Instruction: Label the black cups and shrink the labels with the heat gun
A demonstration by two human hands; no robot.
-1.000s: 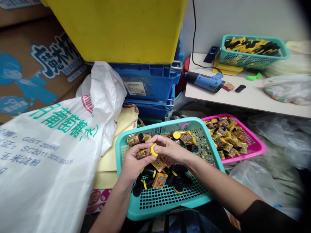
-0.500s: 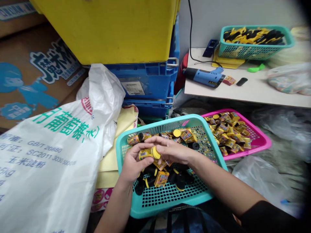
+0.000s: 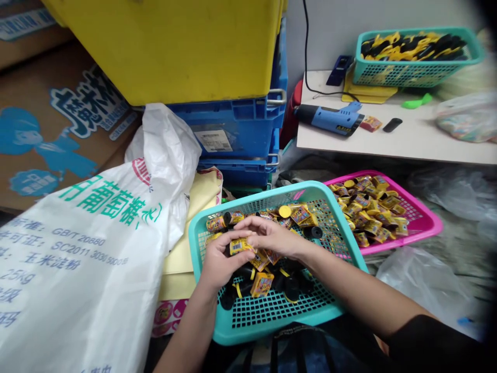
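Over a turquoise basket [image 3: 272, 327], my left hand [image 3: 221, 264] is closed round a small yellow labelled canister [image 3: 239, 246]. The thumb lies along its lower side. My right hand [image 3: 272, 237] has its fingertips pressed on the canister's right end and hides that end. Below both hands, the basket holds yellow-labelled canisters, black canisters with yellow rims, and a small yellow printed box [image 3: 262, 284]. A loose-looking yellow round cap [image 3: 284, 211] shows near the back of the basket.
A pink basket [image 3: 425, 228] of labelled canisters stands to the right. On the white table [image 3: 330, 142] are a blue heat gun [image 3: 330, 119] and another turquoise basket [image 3: 407, 75] of black and yellow parts. A white sack [image 3: 97, 259] and stacked blue crates [image 3: 236, 124] flank the left.
My right fingers have closed over the canister's yellow-capped end, which showed before. The view has shifted slightly; both hands stay over the basket.
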